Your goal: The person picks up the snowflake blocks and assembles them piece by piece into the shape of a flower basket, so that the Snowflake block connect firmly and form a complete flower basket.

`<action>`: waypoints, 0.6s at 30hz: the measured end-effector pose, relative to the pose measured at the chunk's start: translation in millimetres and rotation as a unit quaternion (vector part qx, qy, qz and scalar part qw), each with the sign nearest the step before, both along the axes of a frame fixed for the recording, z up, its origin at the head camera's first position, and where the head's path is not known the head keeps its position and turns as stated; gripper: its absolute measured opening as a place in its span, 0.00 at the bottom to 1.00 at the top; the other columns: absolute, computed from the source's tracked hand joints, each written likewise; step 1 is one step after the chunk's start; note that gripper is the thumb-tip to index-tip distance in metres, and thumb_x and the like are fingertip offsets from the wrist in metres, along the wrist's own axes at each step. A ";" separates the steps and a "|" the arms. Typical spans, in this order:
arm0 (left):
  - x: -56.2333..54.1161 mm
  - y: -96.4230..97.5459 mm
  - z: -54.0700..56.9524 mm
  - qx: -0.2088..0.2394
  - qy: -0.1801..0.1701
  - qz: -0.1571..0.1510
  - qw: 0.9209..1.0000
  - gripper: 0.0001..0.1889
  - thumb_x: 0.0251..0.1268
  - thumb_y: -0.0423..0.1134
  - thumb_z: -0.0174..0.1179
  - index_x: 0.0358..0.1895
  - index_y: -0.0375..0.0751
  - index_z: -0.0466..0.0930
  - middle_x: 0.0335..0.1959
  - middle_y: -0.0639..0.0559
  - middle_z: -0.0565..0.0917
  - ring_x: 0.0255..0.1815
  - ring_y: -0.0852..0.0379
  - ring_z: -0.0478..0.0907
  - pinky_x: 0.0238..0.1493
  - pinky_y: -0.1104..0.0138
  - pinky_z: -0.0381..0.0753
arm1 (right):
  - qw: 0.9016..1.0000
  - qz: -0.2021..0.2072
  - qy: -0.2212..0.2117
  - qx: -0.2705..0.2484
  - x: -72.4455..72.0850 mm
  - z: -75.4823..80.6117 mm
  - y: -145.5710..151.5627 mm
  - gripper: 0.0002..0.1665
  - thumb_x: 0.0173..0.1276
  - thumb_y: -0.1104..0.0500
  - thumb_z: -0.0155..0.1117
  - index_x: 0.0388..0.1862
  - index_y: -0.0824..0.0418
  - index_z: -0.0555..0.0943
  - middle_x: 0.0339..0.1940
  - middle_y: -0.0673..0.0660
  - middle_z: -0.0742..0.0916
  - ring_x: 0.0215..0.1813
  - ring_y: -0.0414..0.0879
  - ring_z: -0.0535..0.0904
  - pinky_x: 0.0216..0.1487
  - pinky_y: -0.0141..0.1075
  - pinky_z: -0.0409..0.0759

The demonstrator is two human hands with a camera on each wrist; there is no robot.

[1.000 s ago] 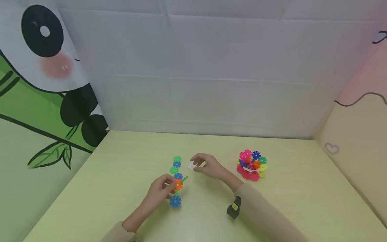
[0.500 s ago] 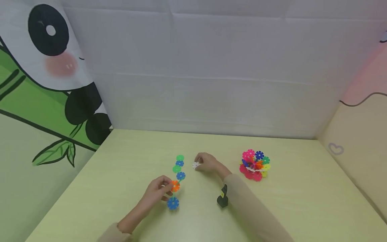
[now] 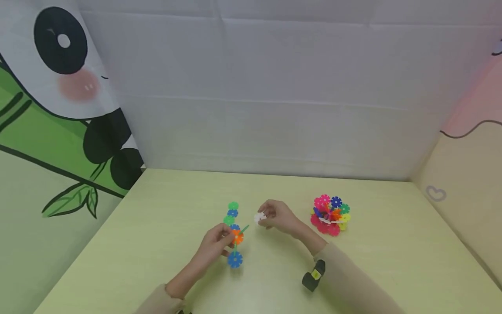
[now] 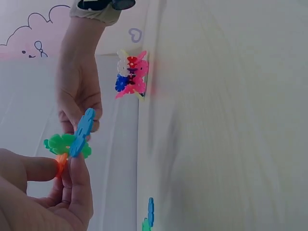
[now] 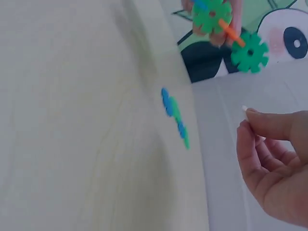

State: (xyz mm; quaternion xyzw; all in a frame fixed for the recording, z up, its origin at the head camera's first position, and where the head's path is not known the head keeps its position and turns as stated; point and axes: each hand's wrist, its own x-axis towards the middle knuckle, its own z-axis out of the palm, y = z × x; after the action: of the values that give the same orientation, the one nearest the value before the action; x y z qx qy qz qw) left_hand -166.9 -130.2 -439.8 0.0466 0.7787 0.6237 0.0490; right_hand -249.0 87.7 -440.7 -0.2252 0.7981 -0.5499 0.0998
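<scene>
My left hand (image 3: 213, 245) pinches the orange snowflake disc (image 3: 238, 237) of a small joined piece. A blue disc (image 3: 235, 260) hangs at its near end, joined through a green disc (image 4: 62, 144) seen in the left wrist view. Another green disc (image 5: 250, 52) juts out towards the right hand. To the right, my right hand (image 3: 282, 217) pinches a white snowflake disc (image 3: 259, 218) between thumb and fingers, apart from the joined piece. In the right wrist view only a sliver of the white disc shows at the fingertips.
Beyond the left hand, several green and blue discs (image 3: 233, 206) lie in a line on the pale table (image 3: 188, 200). A multicoloured cluster of joined discs (image 3: 329, 216) stands at the right. A white sheet (image 3: 255, 131) closes off the back.
Over the last half second, my left hand shifts right and turns the joined piece, so a green disc juts right again. My right wrist also turns, and the white disc moves slightly right and nearer.
</scene>
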 end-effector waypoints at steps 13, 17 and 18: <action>-2.1 14.7 0.4 0.004 0.008 -0.040 0.999 0.06 0.69 0.34 0.53 0.40 0.31 0.72 0.32 0.48 0.77 0.33 0.54 0.76 0.29 0.63 0.80 | 0.998 -0.015 -0.010 -0.068 37.1 11.9 11.3 0.13 0.63 0.68 0.66 0.45 0.71 0.76 0.32 0.56 0.83 0.34 0.51 0.81 0.35 0.39 0.83; -2.5 17.1 -0.3 -0.001 0.009 -0.038 0.999 0.06 0.69 0.33 0.53 0.39 0.32 0.72 0.31 0.48 0.78 0.32 0.55 0.76 0.29 0.64 0.80 | 0.997 -0.021 -0.003 -0.068 40.2 13.1 11.2 0.13 0.62 0.69 0.66 0.45 0.71 0.76 0.32 0.55 0.82 0.33 0.48 0.80 0.34 0.39 0.83; -2.6 17.5 -0.5 -0.001 0.009 -0.036 0.999 0.06 0.69 0.33 0.53 0.39 0.32 0.72 0.31 0.48 0.78 0.32 0.55 0.76 0.29 0.64 0.80 | 0.997 -0.024 -0.001 -0.070 41.0 13.5 11.0 0.13 0.62 0.69 0.66 0.45 0.72 0.76 0.31 0.55 0.82 0.33 0.49 0.80 0.34 0.38 0.83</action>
State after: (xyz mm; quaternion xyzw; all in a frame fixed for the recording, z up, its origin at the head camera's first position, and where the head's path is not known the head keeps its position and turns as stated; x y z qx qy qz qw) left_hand -169.5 -112.6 -440.3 0.0808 0.7776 0.6201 0.0645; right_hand -208.0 98.7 -427.2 -0.2116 0.7630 -0.6067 0.0710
